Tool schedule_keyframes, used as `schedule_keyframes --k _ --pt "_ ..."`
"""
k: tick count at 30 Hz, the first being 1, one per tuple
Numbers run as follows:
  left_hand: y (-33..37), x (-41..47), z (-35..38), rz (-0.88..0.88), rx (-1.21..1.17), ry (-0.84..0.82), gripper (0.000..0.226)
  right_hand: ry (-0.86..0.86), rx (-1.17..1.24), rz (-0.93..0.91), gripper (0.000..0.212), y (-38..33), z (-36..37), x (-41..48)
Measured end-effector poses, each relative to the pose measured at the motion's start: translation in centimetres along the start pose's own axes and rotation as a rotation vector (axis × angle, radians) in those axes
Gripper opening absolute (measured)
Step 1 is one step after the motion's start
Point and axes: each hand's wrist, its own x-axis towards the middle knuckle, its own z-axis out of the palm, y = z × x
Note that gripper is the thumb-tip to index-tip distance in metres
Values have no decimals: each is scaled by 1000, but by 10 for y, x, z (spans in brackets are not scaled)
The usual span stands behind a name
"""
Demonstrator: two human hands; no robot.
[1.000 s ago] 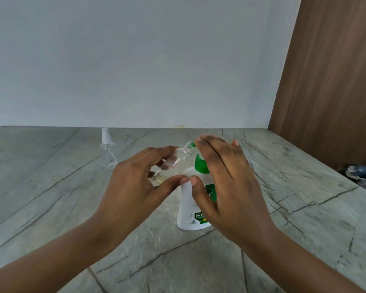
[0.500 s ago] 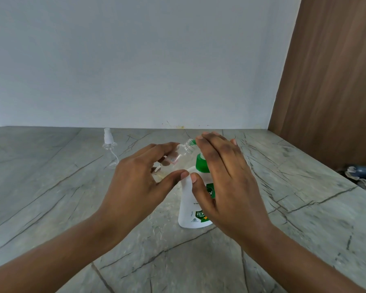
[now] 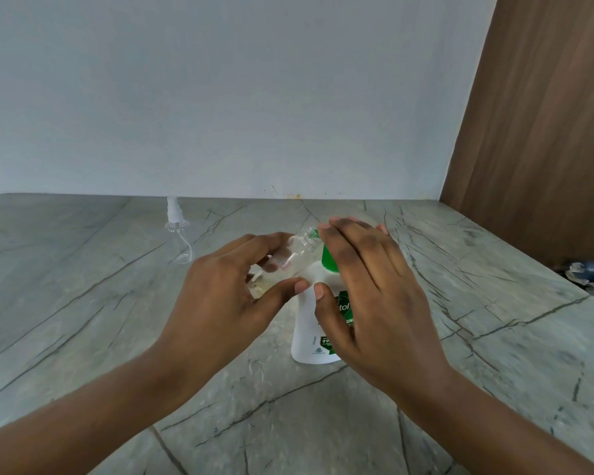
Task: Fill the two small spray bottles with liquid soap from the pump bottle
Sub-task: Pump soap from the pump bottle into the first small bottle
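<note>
Across the last second very little had shifted: both hands kept almost the same pose, and the held bottle's neck had only edged a touch nearer the right fingertips, which suggests pumping was still under way rather than finished. The left hand gripped the uncapped small spray bottle between curled fingers and thumb. It was tilted, so its open threaded neck pointed up toward the nozzle hidden beneath the right fingers. The right hand lay with straight fingers flat over the green pump head, its thumb touching the white body of the pump bottle, which stood on the marble counter directly below that palm. The held bottle looked mostly clear; a faint yellowish tint near its lower end, behind the left thumb, may have been soap, though blur left this unsure. The pump bottle was opaque, its level unseen. The second spray bottle stood capped and apparently empty, well beyond the left fingertips.
</note>
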Motion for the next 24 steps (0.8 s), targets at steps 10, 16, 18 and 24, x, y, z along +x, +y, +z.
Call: schedule_keyframes --k 10,16,18,24 --pt "3 4 -3 7 -14 10 48 -10 11 35 50 1 -3 6" --pt "2 3 -6 10 -5 -8 50 -14 29 33 49 1 -5 7" --pt "3 3 -6 17 4 -12 50 -13 25 33 50 1 -5 7" --pt "4 2 -7 1 -8 -51 55 -1 45 34 49 0 -8 9"
